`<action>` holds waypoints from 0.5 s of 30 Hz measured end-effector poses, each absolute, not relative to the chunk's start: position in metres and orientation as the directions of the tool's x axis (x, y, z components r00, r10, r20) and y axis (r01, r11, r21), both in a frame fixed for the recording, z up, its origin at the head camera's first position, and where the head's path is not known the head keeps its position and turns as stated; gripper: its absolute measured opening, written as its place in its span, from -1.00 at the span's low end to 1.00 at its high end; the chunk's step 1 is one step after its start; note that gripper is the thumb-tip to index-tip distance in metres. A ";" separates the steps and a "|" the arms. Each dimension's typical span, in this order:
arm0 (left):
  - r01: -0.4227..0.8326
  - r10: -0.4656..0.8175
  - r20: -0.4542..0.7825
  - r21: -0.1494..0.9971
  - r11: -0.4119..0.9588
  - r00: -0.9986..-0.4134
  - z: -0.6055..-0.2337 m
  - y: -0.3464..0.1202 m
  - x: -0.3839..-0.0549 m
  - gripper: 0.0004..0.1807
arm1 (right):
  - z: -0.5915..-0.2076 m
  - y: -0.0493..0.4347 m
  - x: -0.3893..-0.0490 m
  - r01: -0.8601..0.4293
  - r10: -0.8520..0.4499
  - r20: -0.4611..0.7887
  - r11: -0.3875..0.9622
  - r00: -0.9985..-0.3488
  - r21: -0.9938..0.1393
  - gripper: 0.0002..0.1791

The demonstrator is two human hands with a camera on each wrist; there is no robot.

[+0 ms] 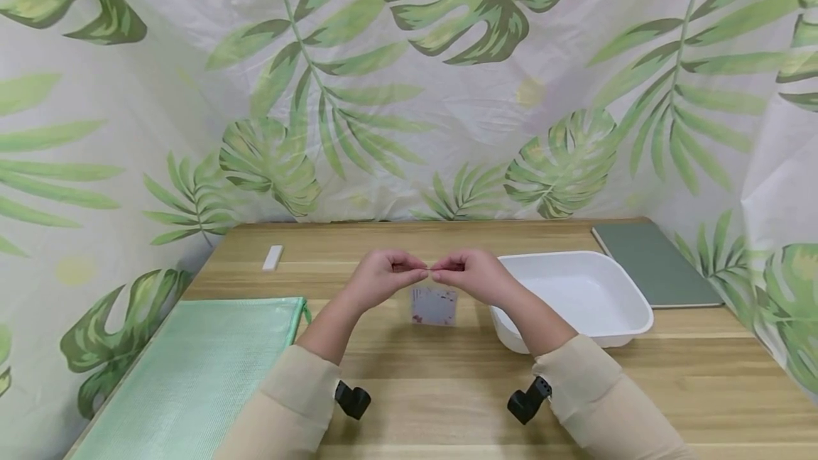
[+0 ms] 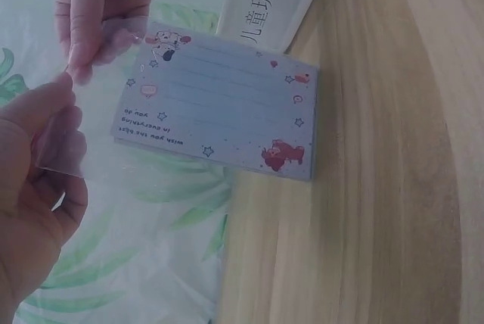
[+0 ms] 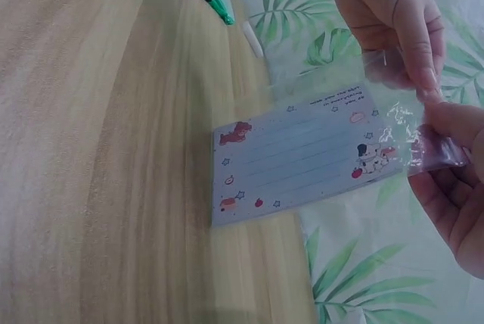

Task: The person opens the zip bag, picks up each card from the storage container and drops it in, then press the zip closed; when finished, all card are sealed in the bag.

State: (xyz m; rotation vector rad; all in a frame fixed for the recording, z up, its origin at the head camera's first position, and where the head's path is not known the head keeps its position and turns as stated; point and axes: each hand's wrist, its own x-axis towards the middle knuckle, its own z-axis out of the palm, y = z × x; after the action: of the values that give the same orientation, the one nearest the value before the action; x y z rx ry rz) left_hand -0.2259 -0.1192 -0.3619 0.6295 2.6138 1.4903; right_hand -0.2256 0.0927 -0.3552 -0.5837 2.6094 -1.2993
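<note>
A small pale notepad printed with cartoon animals and stars sits inside a clear plastic sleeve, its lined face showing in both wrist views. My left hand pinches the top edge of the sleeve between thumb and fingers. Right beside it, my right hand pinches the same edge, the fingertips of the two hands meeting at the middle. The notepad hangs below the hands, its lower edge close over the wooden table.
A white plastic basin stands to the right, partly behind my right forearm. Beyond it lies a grey-green flat book or board. On the left are a mint-green mesh zip pouch and a small white block. Leaf-patterned cloth hangs behind.
</note>
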 end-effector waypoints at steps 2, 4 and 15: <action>0.333 0.384 0.151 0.819 0.468 -0.911 -0.361 -0.119 -0.226 -0.84 | -0.354 0.091 -0.226 -0.282 -0.414 0.034 0.557 -0.910 -0.781 -0.78; 0.372 0.394 0.179 0.785 0.495 -0.901 -0.361 -0.117 -0.226 -0.85 | -0.354 0.090 -0.227 -0.294 -0.410 0.048 0.560 -0.911 -0.774 -0.80; 0.521 0.454 0.290 0.652 0.551 -0.842 -0.360 -0.117 -0.218 -0.88 | -0.355 0.089 -0.223 -0.315 -0.423 0.080 0.521 -0.902 -0.793 -0.84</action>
State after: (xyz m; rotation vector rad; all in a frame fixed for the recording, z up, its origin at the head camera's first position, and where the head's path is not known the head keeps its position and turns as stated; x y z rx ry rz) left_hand -0.2183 -0.1166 -0.3596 0.8961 2.8429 1.2423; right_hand -0.2231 0.0889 -0.3550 -0.6416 2.6305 -1.3339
